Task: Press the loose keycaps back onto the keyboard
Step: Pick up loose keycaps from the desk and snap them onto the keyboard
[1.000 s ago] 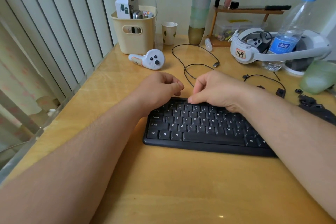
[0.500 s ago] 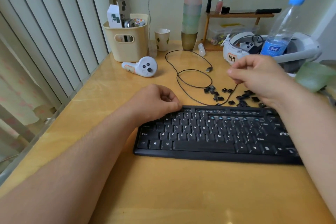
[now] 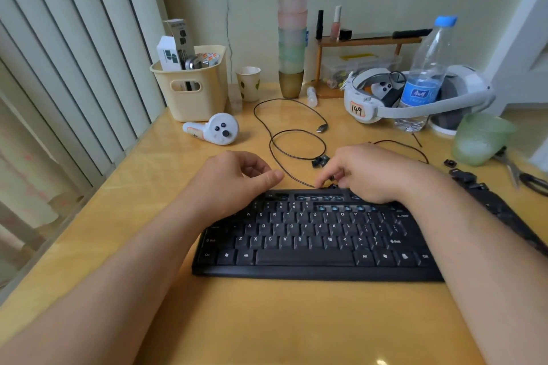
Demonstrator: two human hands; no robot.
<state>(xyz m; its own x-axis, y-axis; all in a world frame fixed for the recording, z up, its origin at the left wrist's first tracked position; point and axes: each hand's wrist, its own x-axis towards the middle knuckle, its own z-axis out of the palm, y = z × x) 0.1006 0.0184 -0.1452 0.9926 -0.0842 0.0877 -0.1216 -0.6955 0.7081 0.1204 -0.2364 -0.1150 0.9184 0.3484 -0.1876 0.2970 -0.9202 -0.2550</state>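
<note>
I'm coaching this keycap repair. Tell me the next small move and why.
Probably lower the right hand and press its keycap into a bare blue-dotted socket in the keyboard's top rows. Its fingertips hover there, and the left hand steadies the keyboard's corner.

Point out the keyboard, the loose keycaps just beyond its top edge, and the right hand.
keyboard (image 3: 305,258), head view, on the space bar.
loose keycaps (image 3: 320,161), head view, on the small dark cluster beside the cable loop.
right hand (image 3: 376,173), head view, on the back of the hand.
</note>
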